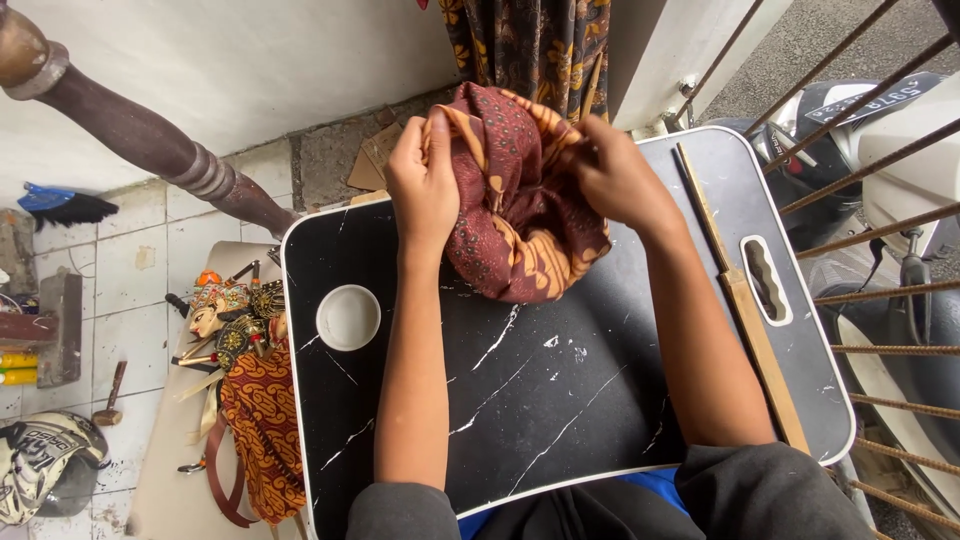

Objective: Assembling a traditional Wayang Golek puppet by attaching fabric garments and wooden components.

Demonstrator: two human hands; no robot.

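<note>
One batik cloth [520, 200], one puppet [240, 350], one stick [745, 300].

Right fingertips [590, 150] hidden (behind batik cloth [520, 210]).

Black marble-pattern lap tray [560, 400] w/ white rim, round white cup recess [348, 318] at its left & a slot handle [766, 280] at right; a long wooden stick [745, 310] lies along the tray's right side. Left of tray, a painted rod puppet [235, 340] in batik skirt rests on a pale board on the tiled floor [130, 260]. Nearby: small hammer [112, 395], helmet [45, 465], dark turned-wood post [150, 140]. Batik curtain [530, 45] hangs at back; parked scooter [890, 170] behind rusty bars [870, 150] at right.
</note>
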